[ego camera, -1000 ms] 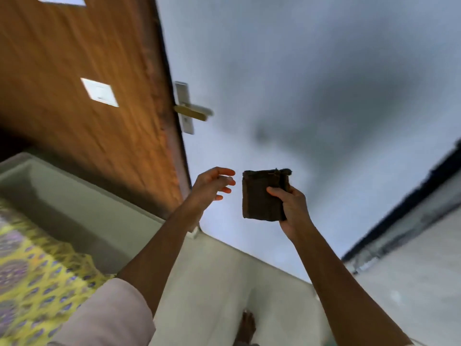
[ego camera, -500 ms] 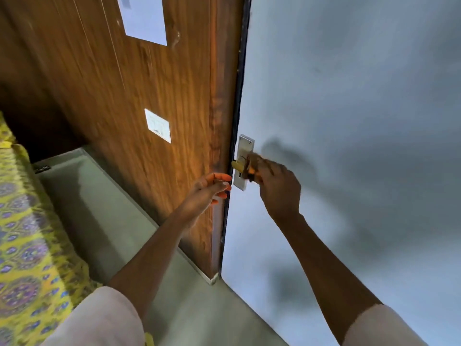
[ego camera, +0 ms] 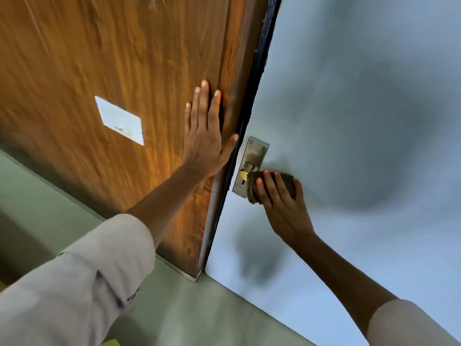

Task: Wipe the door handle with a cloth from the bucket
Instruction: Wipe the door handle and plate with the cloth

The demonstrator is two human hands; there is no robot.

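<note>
The brass door handle point(ego camera: 244, 175) sticks out of a metal backplate point(ego camera: 254, 156) on the pale grey door. Most of the lever is hidden under a dark brown cloth point(ego camera: 252, 187). My right hand point(ego camera: 282, 203) is wrapped around the cloth and the handle, fingers curled over the top. My left hand point(ego camera: 204, 136) lies flat with fingers spread on the brown wooden panel point(ego camera: 124, 58), right beside the door's black edge. The bucket is not in view.
A white label point(ego camera: 119, 121) is stuck on the wooden panel. A black strip point(ego camera: 259, 58) runs between panel and door. Pale green floor point(ego camera: 174, 315) lies below, with a metal trim at the panel's foot.
My right hand carried the cloth up to the handle and closed it around the lever. My left hand went from hovering with curled fingers to flat against the wooden panel.
</note>
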